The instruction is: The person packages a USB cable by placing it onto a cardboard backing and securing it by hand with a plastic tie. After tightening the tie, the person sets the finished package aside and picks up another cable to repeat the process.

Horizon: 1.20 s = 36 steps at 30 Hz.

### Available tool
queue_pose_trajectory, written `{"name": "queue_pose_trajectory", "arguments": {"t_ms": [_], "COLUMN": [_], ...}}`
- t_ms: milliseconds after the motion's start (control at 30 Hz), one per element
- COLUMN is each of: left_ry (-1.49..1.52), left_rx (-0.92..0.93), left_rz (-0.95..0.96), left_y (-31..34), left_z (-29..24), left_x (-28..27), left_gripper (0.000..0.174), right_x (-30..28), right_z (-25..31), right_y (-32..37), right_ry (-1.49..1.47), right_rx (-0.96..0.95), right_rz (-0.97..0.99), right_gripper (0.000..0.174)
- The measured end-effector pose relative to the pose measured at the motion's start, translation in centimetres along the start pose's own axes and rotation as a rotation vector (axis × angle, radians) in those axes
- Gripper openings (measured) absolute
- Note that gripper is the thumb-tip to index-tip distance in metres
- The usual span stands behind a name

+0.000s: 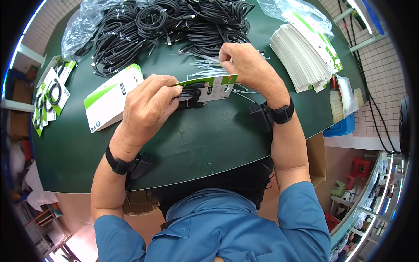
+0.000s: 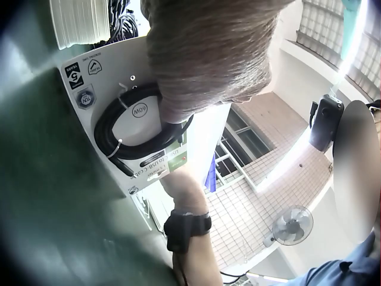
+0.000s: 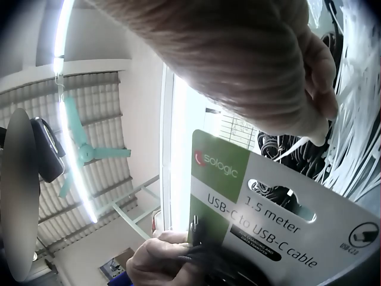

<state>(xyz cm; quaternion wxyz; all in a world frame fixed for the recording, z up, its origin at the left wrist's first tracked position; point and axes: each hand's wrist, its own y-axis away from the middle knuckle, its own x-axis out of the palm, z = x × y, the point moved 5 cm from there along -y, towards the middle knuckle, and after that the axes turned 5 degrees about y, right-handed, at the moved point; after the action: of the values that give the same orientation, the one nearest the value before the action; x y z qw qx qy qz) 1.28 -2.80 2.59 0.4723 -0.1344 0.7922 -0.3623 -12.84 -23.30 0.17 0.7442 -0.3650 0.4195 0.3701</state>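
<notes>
My left hand [image 1: 146,105] grips a green-and-white packaging card [image 1: 220,90] by its end, thumb over the coiled black USB-C cable [image 1: 190,97] that lies against it. Printed on the card [image 3: 223,161] in the right wrist view is "1.5 meter USB-C to USB-C cable". White ties loop round the coil [image 2: 102,128] in the left wrist view. Just beyond the card, my right hand [image 1: 248,65] is over a loose heap of white cable ties [image 1: 201,72]. Its thumb and fingertips pinch one thin white cable tie [image 3: 293,148].
Many coiled black cables [image 1: 126,32] are heaped at the back. Blank cards stand stacked at right [image 1: 301,56], and another card stack [image 1: 109,100] lies at left. Finished-looking cards with cables [image 1: 52,94] sit far left. Clear plastic bags [image 1: 80,32] flank the heap.
</notes>
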Motion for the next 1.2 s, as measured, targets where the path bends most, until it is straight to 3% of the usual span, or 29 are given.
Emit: {"name": "queue_pose_trajectory", "arguments": {"t_ms": [167,267,400,533,700,833,933,1100,1200], "left_ry": [0.027,0.042,0.054,0.055,0.058,0.060,0.071,0.073,0.076], "left_rx": [0.021,0.045,0.055,0.054,0.065,0.073,0.076,0.072,0.080], "left_rz": [0.016,0.013,0.024,0.042,0.049,0.049,0.050,0.054,0.047], "left_y": [-0.2,-0.2,-0.1,-0.1,-0.1,-0.1,-0.1,-0.1,-0.1], "left_z": [-0.6,-0.9,-1.0,-1.1,-1.2,-1.3,-1.3,-1.3,-1.3], "left_x": [0.1,0.2,0.4,0.5,0.7,0.8,0.7,0.8,0.8], "left_gripper": [0.029,0.030,0.031,0.030,0.030,0.031,0.031,0.031,0.031], "right_x": [-0.2,0.0,0.0,0.0,-0.2,-0.1,-0.2,-0.8,-0.3], "right_z": [-0.3,-0.3,-0.5,-0.7,-0.6,-0.7,-0.5,-0.8,-1.4], "right_y": [0.0,0.0,0.1,0.0,0.0,0.0,-0.1,-0.1,0.5], "right_ry": [-0.003,-0.008,0.067,0.071,-0.083,-0.074,-0.019,-0.002,0.002], "right_rx": [-0.024,0.090,0.070,-0.042,0.030,0.059,-0.030,0.033,0.158], "right_rz": [-0.112,0.045,0.034,-0.062,-0.047,-0.034,-0.102,-0.142,0.141], "right_gripper": [0.014,0.021,0.022,0.022,0.021,0.020,0.019,0.018,0.015]}}
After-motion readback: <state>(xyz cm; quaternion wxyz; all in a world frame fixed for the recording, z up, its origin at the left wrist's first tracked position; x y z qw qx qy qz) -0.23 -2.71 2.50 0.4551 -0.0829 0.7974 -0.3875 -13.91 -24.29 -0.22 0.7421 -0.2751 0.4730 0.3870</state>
